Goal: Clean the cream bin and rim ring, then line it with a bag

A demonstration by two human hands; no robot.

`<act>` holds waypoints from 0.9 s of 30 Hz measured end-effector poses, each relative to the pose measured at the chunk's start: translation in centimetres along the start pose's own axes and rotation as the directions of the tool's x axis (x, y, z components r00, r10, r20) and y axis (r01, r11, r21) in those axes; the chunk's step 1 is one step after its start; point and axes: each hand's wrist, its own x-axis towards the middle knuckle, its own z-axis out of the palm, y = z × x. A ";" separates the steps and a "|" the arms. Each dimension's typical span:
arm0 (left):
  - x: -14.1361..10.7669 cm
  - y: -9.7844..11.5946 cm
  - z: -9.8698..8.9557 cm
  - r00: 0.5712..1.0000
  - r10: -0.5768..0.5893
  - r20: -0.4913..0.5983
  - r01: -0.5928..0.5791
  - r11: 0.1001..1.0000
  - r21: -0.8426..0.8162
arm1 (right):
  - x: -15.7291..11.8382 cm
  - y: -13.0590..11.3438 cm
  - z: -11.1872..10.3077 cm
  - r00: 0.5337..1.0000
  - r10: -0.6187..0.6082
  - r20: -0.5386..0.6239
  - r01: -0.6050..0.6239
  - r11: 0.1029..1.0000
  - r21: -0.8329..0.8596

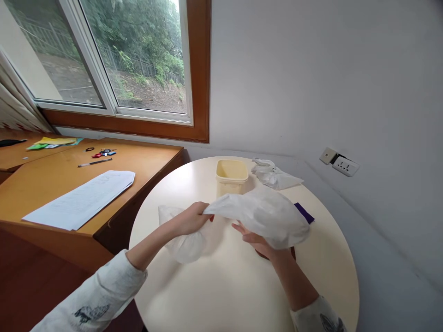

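Observation:
Above the round table, my left hand (192,217) is closed on the gathered end of a white plastic bag (270,213), stretching it out to the right. Beneath the puffed part of that bag is my right hand (258,240), its fingers apart, partly covered by the plastic. Whether the palm touches the bag I cannot tell. A second translucent plastic bag (188,248) lies on the table below my left hand. Behind the held bag stands a cream plastic bin (230,180) with an open top. Partly hidden under my right hand is something brown.
A crumpled white bag (275,175) lies at the back of the round table (224,295), and a dark purple piece (304,212) near its right edge. The wooden desk (152,159) at left holds papers (83,198), a pen (95,162) and keys (104,152). A wall runs behind.

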 end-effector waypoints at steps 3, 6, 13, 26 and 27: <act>0.4 0.7 1.1 0.995 0.033 0.093 -0.039 0.997 0.062 | 1.4 -1.9 1.9 0.997 0.011 0.080 -0.035 0.951 0.307; 0.7 0.8 2.3 0.994 0.046 0.100 -0.063 0.983 0.175 | 2.7 -3.4 2.4 0.997 0.078 -0.020 -0.053 0.824 0.564; 0.6 -0.4 2.3 0.997 -0.012 0.071 -0.014 0.930 0.367 | 3.2 -5.0 -0.2 0.985 0.165 -0.059 -0.077 0.711 0.699; 0.0 -2.2 0.4 0.980 0.045 -0.194 0.008 0.965 0.262 | 1.8 -5.7 -6.9 0.967 0.022 -0.255 0.053 0.957 0.285; -0.1 -2.4 0.2 0.977 0.040 -0.211 0.016 0.966 0.257 | 1.6 -5.7 -7.4 0.970 0.010 -0.245 0.040 0.979 0.199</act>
